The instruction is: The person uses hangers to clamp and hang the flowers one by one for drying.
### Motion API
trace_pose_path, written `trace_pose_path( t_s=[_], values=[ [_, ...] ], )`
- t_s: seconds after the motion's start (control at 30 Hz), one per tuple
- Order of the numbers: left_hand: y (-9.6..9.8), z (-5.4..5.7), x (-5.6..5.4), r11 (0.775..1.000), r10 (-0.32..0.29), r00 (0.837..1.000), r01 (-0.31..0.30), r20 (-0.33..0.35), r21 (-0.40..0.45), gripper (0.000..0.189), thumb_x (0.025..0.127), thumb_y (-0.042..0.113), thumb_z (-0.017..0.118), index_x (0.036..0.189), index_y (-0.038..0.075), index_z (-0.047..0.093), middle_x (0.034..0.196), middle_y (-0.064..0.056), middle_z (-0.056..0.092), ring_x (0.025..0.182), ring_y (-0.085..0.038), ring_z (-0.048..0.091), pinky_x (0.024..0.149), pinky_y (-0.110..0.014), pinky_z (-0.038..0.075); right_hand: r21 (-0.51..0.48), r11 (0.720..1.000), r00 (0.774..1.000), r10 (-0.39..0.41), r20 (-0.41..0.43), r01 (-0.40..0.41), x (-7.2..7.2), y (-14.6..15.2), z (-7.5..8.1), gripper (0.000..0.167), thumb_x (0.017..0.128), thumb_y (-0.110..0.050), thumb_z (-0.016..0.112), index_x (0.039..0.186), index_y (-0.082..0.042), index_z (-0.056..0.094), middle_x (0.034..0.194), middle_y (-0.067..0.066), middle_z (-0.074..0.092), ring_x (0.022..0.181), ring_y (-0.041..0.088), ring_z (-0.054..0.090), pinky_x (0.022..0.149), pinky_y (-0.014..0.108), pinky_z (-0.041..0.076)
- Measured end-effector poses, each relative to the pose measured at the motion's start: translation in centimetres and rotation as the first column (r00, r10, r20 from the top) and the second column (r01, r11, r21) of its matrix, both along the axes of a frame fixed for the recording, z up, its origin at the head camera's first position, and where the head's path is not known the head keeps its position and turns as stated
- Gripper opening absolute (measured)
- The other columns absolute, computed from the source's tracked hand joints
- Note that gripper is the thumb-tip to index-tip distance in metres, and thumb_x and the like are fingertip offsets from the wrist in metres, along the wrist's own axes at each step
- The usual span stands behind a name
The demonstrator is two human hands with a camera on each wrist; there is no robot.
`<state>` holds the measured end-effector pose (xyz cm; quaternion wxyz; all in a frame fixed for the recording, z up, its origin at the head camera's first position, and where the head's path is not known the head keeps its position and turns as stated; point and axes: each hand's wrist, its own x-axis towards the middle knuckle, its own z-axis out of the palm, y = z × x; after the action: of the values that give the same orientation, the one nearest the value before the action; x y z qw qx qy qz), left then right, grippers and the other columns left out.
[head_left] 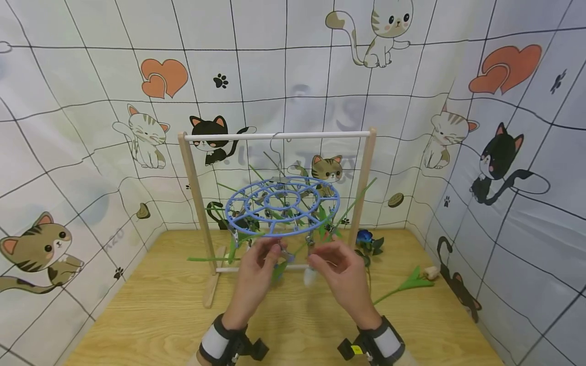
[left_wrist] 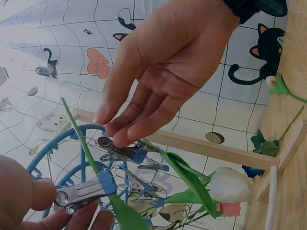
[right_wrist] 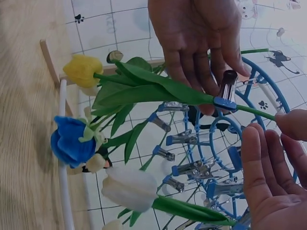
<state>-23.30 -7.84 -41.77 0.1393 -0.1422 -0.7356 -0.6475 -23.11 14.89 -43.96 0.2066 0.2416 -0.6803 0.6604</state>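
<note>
A blue round clip hanger (head_left: pixel 282 235) hangs by its hook, with several metal clips below its rings. My left hand (head_left: pixel 256 267) pinches a metal clip (right_wrist: pixel 229 86) between thumb and fingers. That clip's blue tips grip the stem of a yellow tulip (right_wrist: pixel 82 70), which lies sideways across the right wrist view. The right hand (head_left: pixel 341 269) is just right of it, thumb and fingers parted, its fingertips right at another clip (left_wrist: pixel 117 151). A white tulip (left_wrist: pixel 231 185) extends from that clip. A blue rose (right_wrist: pixel 73 141) also shows among the stems.
The hanger's rack has a white top bar (head_left: pixel 320 135) and wooden posts (head_left: pixel 197 198). On the wooden table (head_left: pixel 151 305), right of the rack, lie a dark blue flower (head_left: pixel 364 236) and a pale tulip (head_left: pixel 430 273). Cat-print sheeting (head_left: pixel 261 76) surrounds the table.
</note>
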Motion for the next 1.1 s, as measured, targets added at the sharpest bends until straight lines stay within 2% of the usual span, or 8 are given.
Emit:
trace_pose_path(
  t_s=[0.1, 0.27, 0.47, 0.6, 0.8, 0.97, 1.1],
  values=[
    [-0.3, -0.1, 0.0, 1.0, 0.006, 1.0, -0.006, -0.005, 0.0, 0.027, 0.121, 0.016, 0.065, 0.144, 0.005, 0.073, 0.139, -0.014, 0.083, 0.137, -0.03, 0.077, 0.109, -0.023, 0.061, 0.035, 0.999, 1.0, -0.019, 0.002, 0.019, 0.0, 0.5, -0.3, 0.021, 0.108, 0.004, 0.079, 0.128, 0.006, 0.074, 0.121, 0.025, 0.081, 0.108, 0.008, 0.083, 0.097, 0.029, 0.072],
    [-0.9, -0.4, 0.1, 1.0, 0.024, 1.0, -0.024, 0.01, -0.016, 0.029, 0.12, 0.017, 0.066, 0.146, 0.005, 0.072, 0.14, -0.016, 0.082, 0.138, -0.029, 0.076, 0.113, -0.02, 0.059, 0.084, 0.996, 0.999, -0.037, 0.01, 0.036, -0.2, 1.5, -0.9, 0.017, 0.109, 0.002, 0.079, 0.125, 0.001, 0.076, 0.117, 0.015, 0.082, 0.105, 0.007, 0.082, 0.092, 0.026, 0.071],
    [-1.5, -0.8, 0.3, 0.999, 0.021, 1.0, -0.021, -0.012, -0.035, 0.032, 0.12, 0.016, 0.068, 0.149, 0.003, 0.071, 0.14, -0.017, 0.082, 0.136, -0.034, 0.077, 0.114, -0.022, 0.06, 0.152, 0.987, 0.998, -0.061, 0.002, 0.06, -0.5, 3.1, -1.9, 0.017, 0.109, 0.001, 0.079, 0.125, -0.001, 0.078, 0.118, 0.016, 0.082, 0.105, 0.008, 0.082, 0.088, 0.026, 0.07],
    [-2.2, -1.0, 0.4, 0.995, 0.047, 0.998, -0.05, -0.033, -0.081, 0.033, 0.12, 0.017, 0.068, 0.15, 0.004, 0.072, 0.142, -0.017, 0.08, 0.137, -0.038, 0.076, 0.115, -0.024, 0.06, 0.216, 0.97, 0.992, -0.12, 0.036, 0.109, -0.5, 4.5, -2.6, 0.015, 0.109, -0.006, 0.082, 0.124, -0.01, 0.08, 0.118, 0.011, 0.084, 0.104, 0.006, 0.081, 0.089, 0.026, 0.069],
    [-3.0, -1.0, 0.4, 0.995, 0.04, 0.999, -0.042, -0.024, -0.085, 0.035, 0.12, 0.018, 0.068, 0.153, 0.004, 0.07, 0.145, -0.016, 0.079, 0.14, -0.038, 0.075, 0.114, -0.019, 0.058, 0.348, 0.918, 0.975, -0.217, 0.041, 0.19, -0.3, 6.6, -3.4, 0.015, 0.11, -0.014, 0.084, 0.124, -0.016, 0.081, 0.119, -0.001, 0.085, 0.108, 0.004, 0.079, 0.093, 0.027, 0.069],
    [-3.7, -1.1, 0.6, 0.993, 0.051, 0.998, -0.055, -0.038, -0.108, 0.035, 0.12, 0.019, 0.068, 0.153, 0.005, 0.07, 0.144, -0.014, 0.08, 0.135, -0.034, 0.078, 0.11, -0.019, 0.06, 0.454, 0.857, 0.958, -0.285, 0.019, 0.246, -0.1, 8.4, -4.2, 0.015, 0.109, -0.015, 0.084, 0.124, -0.018, 0.081, 0.116, -0.005, 0.085, 0.105, 0.005, 0.079, 0.091, 0.029, 0.069],
    [-4.3, -1.1, 0.8, 0.986, 0.08, 0.995, -0.087, -0.054, -0.143, 0.035, 0.12, 0.02, 0.068, 0.153, 0.007, 0.071, 0.141, -0.012, 0.081, 0.13, -0.032, 0.08, 0.106, -0.023, 0.063, 0.547, 0.793, 0.945, -0.328, 0.01, 0.269, -0.4, 10.1, -4.8, 0.018, 0.108, -0.012, 0.086, 0.124, -0.018, 0.081, 0.114, -0.004, 0.084, 0.104, 0.01, 0.079, 0.089, 0.032, 0.07]
  ],
)
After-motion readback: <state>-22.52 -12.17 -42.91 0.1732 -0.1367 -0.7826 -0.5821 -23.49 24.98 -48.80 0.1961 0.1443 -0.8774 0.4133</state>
